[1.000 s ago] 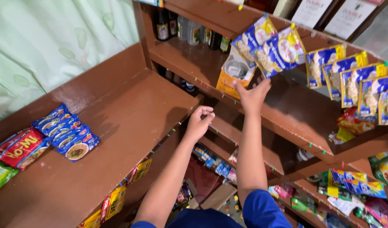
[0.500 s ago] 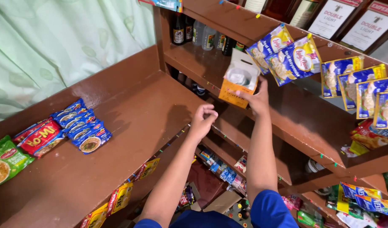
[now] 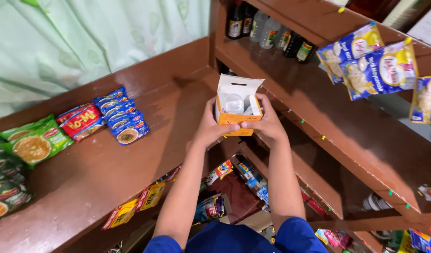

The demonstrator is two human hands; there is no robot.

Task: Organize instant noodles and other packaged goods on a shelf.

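A brown wooden bench [image 3: 131, 164] runs beneath a green curtain [image 3: 84, 42], noodle packets [image 3: 117, 115] along its back and bare wood in front. Above its right edge, beside the shelves [image 3: 328, 107], left hand [image 3: 211, 129] and right hand [image 3: 267, 124] close their fingers on an open orange box [image 3: 236, 107].

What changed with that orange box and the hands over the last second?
The right hand brought the orange box down off the upper shelf, and the left hand came up to grip it too. The noodle packets stayed on the counter.
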